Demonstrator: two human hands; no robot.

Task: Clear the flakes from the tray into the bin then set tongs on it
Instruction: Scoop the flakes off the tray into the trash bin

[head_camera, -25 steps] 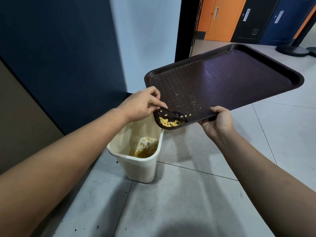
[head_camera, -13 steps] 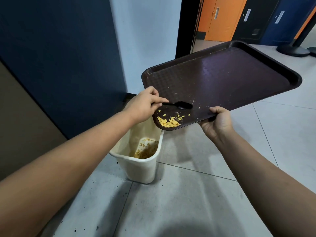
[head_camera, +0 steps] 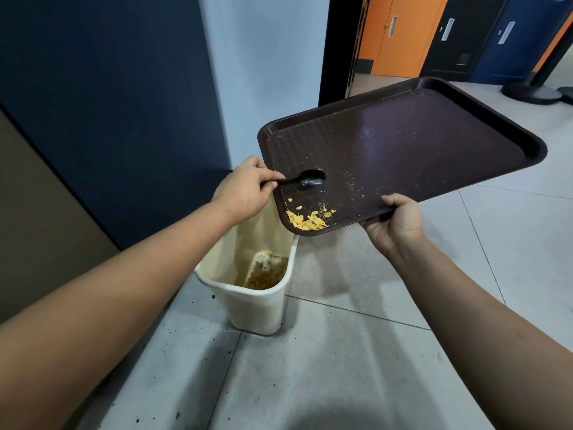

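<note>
A cream rectangular plastic bin [head_camera: 248, 305] was set on the pale grey tiled floor [head_camera: 356, 352], beside the wall; dark specks were scattered around it.

I see dark brown tray [head_camera: 418, 144], fine dimpled texture on its surface. Yellow flakes [head_camera: 307, 221] in low corner. Black spoon [head_camera: 305, 180], glossy. Cream bin [head_camera: 257, 308], brownish-yellow crumbs at bottom. Floor [head_camera: 341, 367] pale grey tile, dark specks. Wall [head_camera: 108, 88] navy; orange door [head_camera: 400, 32] behind.

A tilted dark brown tray [head_camera: 418, 144] holds yellow flakes [head_camera: 307, 220] in its lowest corner, above the cream bin [head_camera: 257, 308].
</note>
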